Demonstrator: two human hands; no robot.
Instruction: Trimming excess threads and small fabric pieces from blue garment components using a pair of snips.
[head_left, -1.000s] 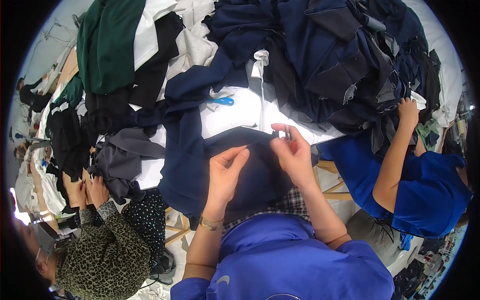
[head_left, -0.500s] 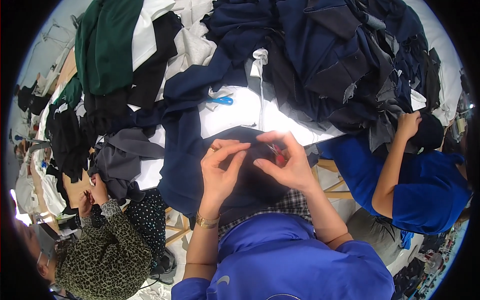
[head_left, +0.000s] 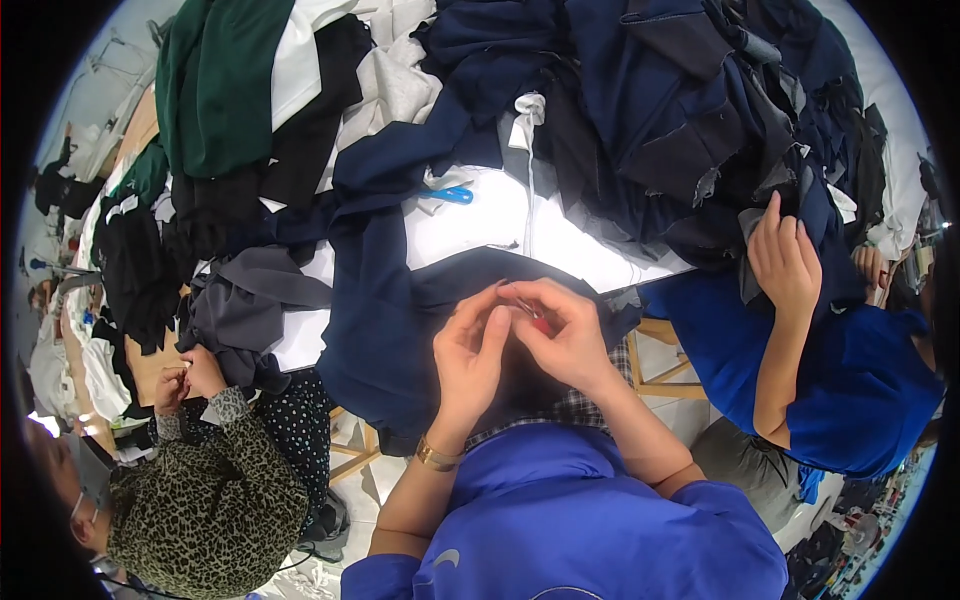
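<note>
Over my lap, my left hand (head_left: 468, 355) and my right hand (head_left: 570, 338) meet at the fingertips. A small red-handled metal tool (head_left: 543, 326) is tucked in my right hand; fingers cover most of it, so its exact kind stays unclear. My left thumb and forefinger are pinched together, and whatever may be between them is too small to make out. Beneath both hands, dark navy fabric (head_left: 365, 330) drapes from the table over my lap.
The white table (head_left: 455, 225) carries a blue-handled tool (head_left: 452, 195), a white cord (head_left: 531, 190), a large navy cloth heap (head_left: 620, 90) and green cloth (head_left: 215, 90). A person in leopard print (head_left: 210, 500) works at left; another in blue (head_left: 840, 390) at right.
My hands have come together, the left moving right and the right moving slightly left, until their fingertips meet. The right-hand neighbour's hand has shifted left and lies on the dark cloth.
</note>
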